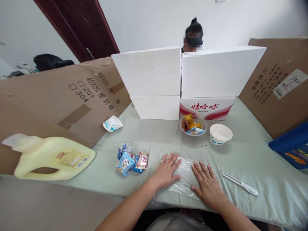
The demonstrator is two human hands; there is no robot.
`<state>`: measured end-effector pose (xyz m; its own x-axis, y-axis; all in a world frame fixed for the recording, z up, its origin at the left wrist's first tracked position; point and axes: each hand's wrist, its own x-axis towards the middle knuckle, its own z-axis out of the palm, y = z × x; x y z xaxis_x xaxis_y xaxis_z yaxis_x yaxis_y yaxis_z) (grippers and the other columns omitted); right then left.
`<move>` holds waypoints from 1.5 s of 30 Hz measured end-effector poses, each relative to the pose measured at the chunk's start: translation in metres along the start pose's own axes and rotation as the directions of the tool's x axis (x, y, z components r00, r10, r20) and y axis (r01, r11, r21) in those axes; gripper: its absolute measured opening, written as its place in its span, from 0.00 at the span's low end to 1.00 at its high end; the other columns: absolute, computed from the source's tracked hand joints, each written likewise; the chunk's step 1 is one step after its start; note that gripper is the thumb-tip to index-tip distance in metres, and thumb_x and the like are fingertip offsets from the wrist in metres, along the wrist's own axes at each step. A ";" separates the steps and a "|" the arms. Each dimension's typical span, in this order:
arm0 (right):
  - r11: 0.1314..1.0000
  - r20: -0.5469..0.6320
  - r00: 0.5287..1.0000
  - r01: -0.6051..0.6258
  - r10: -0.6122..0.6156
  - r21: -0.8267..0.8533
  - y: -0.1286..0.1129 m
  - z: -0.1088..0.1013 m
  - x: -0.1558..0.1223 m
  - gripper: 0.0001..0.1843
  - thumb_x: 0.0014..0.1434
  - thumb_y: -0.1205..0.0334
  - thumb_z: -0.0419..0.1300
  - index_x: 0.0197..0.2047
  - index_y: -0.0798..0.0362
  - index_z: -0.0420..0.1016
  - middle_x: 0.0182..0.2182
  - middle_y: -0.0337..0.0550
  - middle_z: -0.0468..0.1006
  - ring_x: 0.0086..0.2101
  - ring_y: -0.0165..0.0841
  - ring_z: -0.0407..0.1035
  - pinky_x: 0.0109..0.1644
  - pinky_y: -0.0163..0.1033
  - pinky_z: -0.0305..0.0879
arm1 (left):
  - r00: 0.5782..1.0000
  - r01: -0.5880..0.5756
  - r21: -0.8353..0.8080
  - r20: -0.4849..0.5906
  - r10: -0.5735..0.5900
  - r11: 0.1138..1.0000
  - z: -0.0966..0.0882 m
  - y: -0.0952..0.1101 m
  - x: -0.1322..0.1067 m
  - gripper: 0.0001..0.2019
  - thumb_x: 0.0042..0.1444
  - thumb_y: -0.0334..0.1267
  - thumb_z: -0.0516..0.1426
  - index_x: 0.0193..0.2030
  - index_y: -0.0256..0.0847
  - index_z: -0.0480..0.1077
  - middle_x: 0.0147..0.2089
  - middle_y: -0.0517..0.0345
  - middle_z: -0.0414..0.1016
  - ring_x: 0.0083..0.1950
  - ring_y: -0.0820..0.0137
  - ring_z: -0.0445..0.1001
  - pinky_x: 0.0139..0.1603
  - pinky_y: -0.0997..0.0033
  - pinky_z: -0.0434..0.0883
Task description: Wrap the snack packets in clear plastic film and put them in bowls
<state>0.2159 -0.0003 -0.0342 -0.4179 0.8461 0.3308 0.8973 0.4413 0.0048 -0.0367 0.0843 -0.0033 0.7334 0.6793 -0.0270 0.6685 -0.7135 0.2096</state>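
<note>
A crinkled sheet of clear plastic (184, 175) lies on the cloth-covered table in front of me. My left hand (167, 171) rests flat on its left part, fingers spread. On its right edge lies my right hand (208, 184), also palm down with the fingers out. Just right of that hand is a white utility knife (238, 182). Left of my left hand sits a small heap of wrapped snacks (126, 162) in blue, white and red. Beyond the sheet stands a clear bowl (193, 133) with yellow and blue snack packets, beside a white paper bowl (220, 133).
A paper cup (112, 124) lies tipped on its side. A yellow detergent bottle (72, 160) lies at left, and a blue container (291, 147) is at right. White boxes (156, 77) wall off the back, with a person behind; cardboard panels (48, 106) flank the table.
</note>
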 end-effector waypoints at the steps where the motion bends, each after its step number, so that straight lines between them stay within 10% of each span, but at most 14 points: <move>1: 1.000 0.014 1.000 -0.017 0.017 -0.007 0.001 0.002 -0.002 0.38 0.63 0.44 0.50 0.70 0.53 0.49 0.67 0.47 0.55 0.67 0.46 0.43 0.66 0.57 0.40 | 0.995 0.093 0.030 -0.025 -0.092 0.995 -0.002 -0.011 -0.003 0.34 0.64 0.57 0.49 0.72 0.45 0.46 0.74 0.49 0.43 0.74 0.54 0.40 0.70 0.45 0.44; 5: 0.999 0.033 0.999 -0.039 0.039 -0.013 0.003 0.003 -0.004 0.38 0.63 0.43 0.50 0.71 0.52 0.48 0.68 0.44 0.52 0.67 0.45 0.41 0.67 0.56 0.36 | 0.888 0.408 0.074 -0.265 -0.377 0.910 -0.010 -0.027 -0.013 0.26 0.66 0.43 0.49 0.67 0.35 0.57 0.71 0.40 0.52 0.72 0.49 0.46 0.67 0.43 0.53; 8: 0.999 0.043 0.998 -0.037 0.038 -0.011 0.002 0.002 -0.003 0.38 0.63 0.42 0.49 0.70 0.52 0.49 0.68 0.44 0.52 0.67 0.46 0.41 0.67 0.57 0.38 | 0.936 0.185 0.054 -0.313 -0.160 0.981 -0.007 -0.002 -0.016 0.22 0.66 0.39 0.48 0.66 0.40 0.60 0.69 0.46 0.58 0.71 0.54 0.50 0.67 0.49 0.56; 12: 0.999 0.080 0.996 -0.044 0.045 -0.022 0.009 -0.003 -0.009 0.38 0.63 0.41 0.49 0.70 0.51 0.50 0.68 0.44 0.54 0.67 0.46 0.42 0.66 0.59 0.40 | 0.985 -0.113 0.031 -0.124 0.116 0.993 0.005 0.029 -0.019 0.32 0.62 0.53 0.54 0.70 0.50 0.51 0.73 0.54 0.48 0.73 0.54 0.43 0.69 0.46 0.50; 18: 0.984 -0.020 0.986 -0.164 0.163 -0.066 0.020 -0.036 -0.025 0.32 0.63 0.44 0.51 0.63 0.57 0.63 0.63 0.56 0.62 0.66 0.53 0.44 0.64 0.66 0.40 | 0.992 -0.085 0.062 -0.089 0.091 0.994 0.010 0.029 -0.018 0.33 0.62 0.54 0.53 0.71 0.50 0.47 0.73 0.53 0.46 0.73 0.53 0.41 0.69 0.44 0.47; 23: 0.977 0.114 0.992 0.028 -0.053 0.210 0.009 -0.061 -0.044 0.27 0.61 0.48 0.58 0.60 0.49 0.67 0.58 0.48 0.69 0.58 0.42 0.61 0.60 0.49 0.59 | 0.970 -0.065 0.057 -0.230 0.076 0.996 0.004 0.039 -0.027 0.24 0.61 0.49 0.55 0.61 0.43 0.64 0.64 0.46 0.63 0.67 0.51 0.55 0.66 0.42 0.51; 27: 0.961 0.132 0.991 -0.025 -0.012 0.275 0.008 -0.061 -0.067 0.18 0.62 0.57 0.59 0.55 0.46 0.70 0.50 0.46 0.74 0.49 0.39 0.68 0.54 0.47 0.64 | 0.965 -0.124 -0.049 -0.240 0.108 0.991 0.000 0.034 -0.052 0.20 0.54 0.51 0.62 0.48 0.41 0.71 0.50 0.48 0.71 0.55 0.55 0.67 0.61 0.47 0.62; 33: 0.909 0.139 0.989 -0.102 0.049 0.403 0.013 -0.069 -0.077 0.07 0.65 0.63 0.53 0.42 0.48 0.73 0.38 0.42 0.74 0.40 0.33 0.69 0.46 0.42 0.67 | 0.960 -0.237 -0.095 -0.174 0.218 0.967 -0.006 0.012 -0.084 0.22 0.52 0.43 0.64 0.51 0.39 0.67 0.54 0.47 0.70 0.58 0.56 0.66 0.59 0.53 0.67; 45: 0.774 0.225 0.940 -0.338 0.256 0.535 0.028 -0.071 -0.068 0.13 0.68 0.58 0.46 0.43 0.47 0.71 0.37 0.42 0.79 0.38 0.33 0.75 0.42 0.38 0.71 | 0.983 -0.152 -0.361 -0.148 0.105 0.920 -0.031 0.026 -0.071 0.07 0.62 0.32 0.49 0.38 0.42 0.67 0.41 0.55 0.75 0.48 0.66 0.72 0.53 0.65 0.70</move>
<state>0.2795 -0.0669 0.0106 -0.1956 0.9756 0.0999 0.7599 0.2151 -0.6134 -0.0752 0.0223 0.0341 0.7729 0.6188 0.1404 0.4591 -0.6981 0.5494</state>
